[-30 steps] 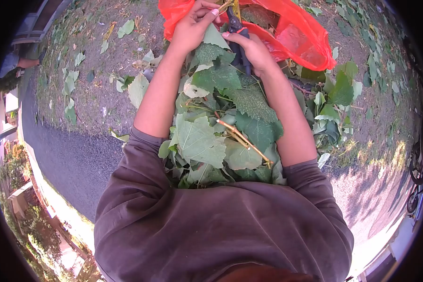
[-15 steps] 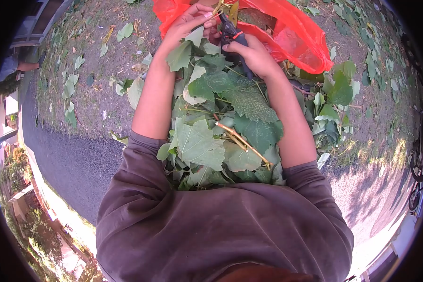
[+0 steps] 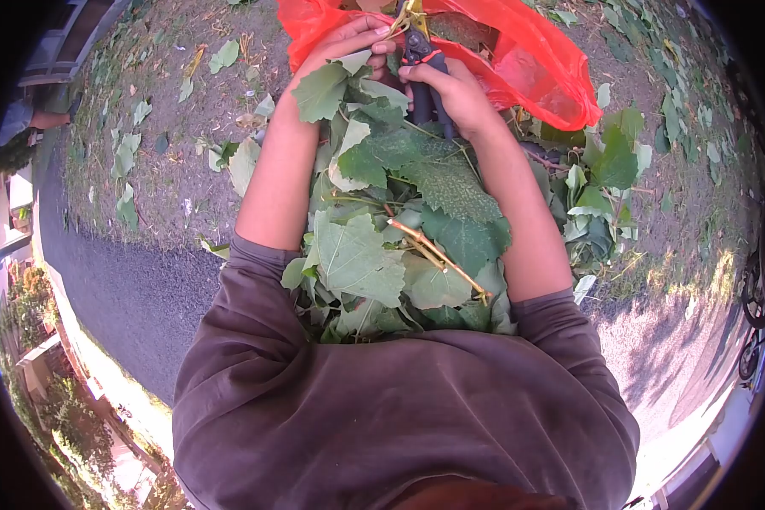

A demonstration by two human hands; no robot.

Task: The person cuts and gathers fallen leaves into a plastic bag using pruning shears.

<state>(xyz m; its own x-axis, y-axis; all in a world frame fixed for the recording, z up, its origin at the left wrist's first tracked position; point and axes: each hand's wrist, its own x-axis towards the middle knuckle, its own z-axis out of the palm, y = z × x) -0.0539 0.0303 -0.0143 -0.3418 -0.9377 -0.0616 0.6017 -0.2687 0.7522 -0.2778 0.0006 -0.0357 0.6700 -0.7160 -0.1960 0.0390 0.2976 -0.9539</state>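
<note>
At the top of the view, my right hand (image 3: pixel 455 92) is wrapped round dark pruning shears (image 3: pixel 425 72) with red-orange trim, their handles spread apart. My left hand (image 3: pixel 353 44) pinches a thin vine stem (image 3: pixel 397 25) beside the blades. An open red plastic bag (image 3: pixel 540 72) lies just beyond both hands; part of its inside is hidden. Large green leaves (image 3: pixel 357 259) are heaped between my forearms and against my body. Cut woody stems (image 3: pixel 438 253) rest on that heap.
Another leafy clump (image 3: pixel 599 208) lies right of my right forearm. Loose leaves (image 3: pixel 126 155) are scattered over the soil on both sides. Grey pavement (image 3: pixel 115 280) runs at the left. A person's arm (image 3: pixel 51 120) shows at the far left edge.
The shears' handles have opened wider in my right hand, and the shears stand more upright. My left hand has shifted slightly down, still with the stem.
</note>
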